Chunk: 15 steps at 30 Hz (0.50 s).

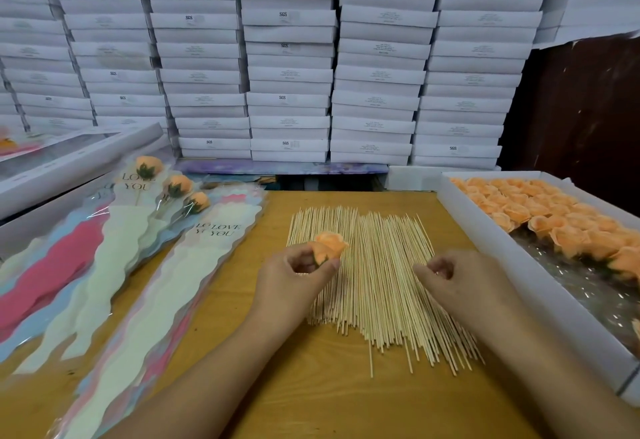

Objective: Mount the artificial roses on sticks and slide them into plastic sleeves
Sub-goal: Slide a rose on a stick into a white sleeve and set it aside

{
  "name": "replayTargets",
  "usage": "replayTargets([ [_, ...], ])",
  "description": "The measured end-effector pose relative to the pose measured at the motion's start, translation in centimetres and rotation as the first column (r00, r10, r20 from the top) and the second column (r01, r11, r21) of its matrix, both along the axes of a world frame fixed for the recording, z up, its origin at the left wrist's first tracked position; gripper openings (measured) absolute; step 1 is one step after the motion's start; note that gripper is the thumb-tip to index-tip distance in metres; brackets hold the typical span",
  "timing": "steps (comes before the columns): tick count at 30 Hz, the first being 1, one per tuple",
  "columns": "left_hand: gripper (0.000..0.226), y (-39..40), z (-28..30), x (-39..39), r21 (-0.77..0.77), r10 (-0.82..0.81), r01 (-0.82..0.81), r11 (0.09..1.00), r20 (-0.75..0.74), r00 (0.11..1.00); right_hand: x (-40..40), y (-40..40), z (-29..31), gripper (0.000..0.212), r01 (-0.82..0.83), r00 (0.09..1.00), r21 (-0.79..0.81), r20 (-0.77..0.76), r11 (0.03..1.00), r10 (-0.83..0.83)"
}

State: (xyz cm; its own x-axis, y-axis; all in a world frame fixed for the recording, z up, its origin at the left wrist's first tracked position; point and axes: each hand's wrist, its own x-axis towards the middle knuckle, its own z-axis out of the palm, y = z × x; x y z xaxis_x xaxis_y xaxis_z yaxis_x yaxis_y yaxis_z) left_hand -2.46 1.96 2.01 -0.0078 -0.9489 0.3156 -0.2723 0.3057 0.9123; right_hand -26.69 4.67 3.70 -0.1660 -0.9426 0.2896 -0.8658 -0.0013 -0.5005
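Rose held above the stick pile, no stick yet selected.
The left hand point(298, 270) pinched 1 orange fabric rose point(330, 243) over the loose pale wooden sticks point(374, 282); the right hand point(450, 277) hovered curled, seemingly empty. Picking 2 sticks together could scatter the pile.

I pinch one orange rose point(330, 244), green base toward my palm, over the left edge of the sticks point(377, 286), fanned flat on the table. Right of the sticks, more roses point(554, 223) fill a tray. Left lie pastel sleeves point(114, 265), three already holding roses.
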Motion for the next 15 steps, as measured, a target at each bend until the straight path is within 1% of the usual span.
replayTargets([
  [2, 0.008, -0.1, 0.0, 0.1, 0.023, 0.02, -0.019, 1.0, -0.038, 0.999, -0.4, -0.5, -0.6, 0.032, 0.034, 0.999, 0.159, -0.035, 0.987, -0.029],
  [4, 0.006, -0.1, 0.0, 0.2, 0.027, 0.022, -0.021, 0.999, -0.045, 0.999, -0.5, -0.8, -1.2, 0.042, 0.046, 0.997, 0.227, -0.071, 0.973, -0.031],
  [8, 0.011, 0.0, 0.1, 0.0, 0.007, 0.021, -0.021, 1.0, -0.011, 1.0, -0.4, -0.9, -1.5, 0.055, 0.034, 0.997, 0.26, -0.076, 0.965, -0.015],
  [12, 0.007, -0.1, 0.0, 0.0, 0.013, 0.022, -0.022, 1.0, -0.014, 1.0, -0.4, -1.1, -1.2, 0.055, 0.058, 0.997, 0.293, -0.061, 0.954, -0.041],
  [15, 0.005, 0.0, 0.1, 0.0, 0.024, 0.013, -0.012, 1.0, -0.042, 0.999, -0.5, -1.1, -1.1, 0.053, 0.04, 0.999, 0.292, -0.033, 0.955, -0.031],
])
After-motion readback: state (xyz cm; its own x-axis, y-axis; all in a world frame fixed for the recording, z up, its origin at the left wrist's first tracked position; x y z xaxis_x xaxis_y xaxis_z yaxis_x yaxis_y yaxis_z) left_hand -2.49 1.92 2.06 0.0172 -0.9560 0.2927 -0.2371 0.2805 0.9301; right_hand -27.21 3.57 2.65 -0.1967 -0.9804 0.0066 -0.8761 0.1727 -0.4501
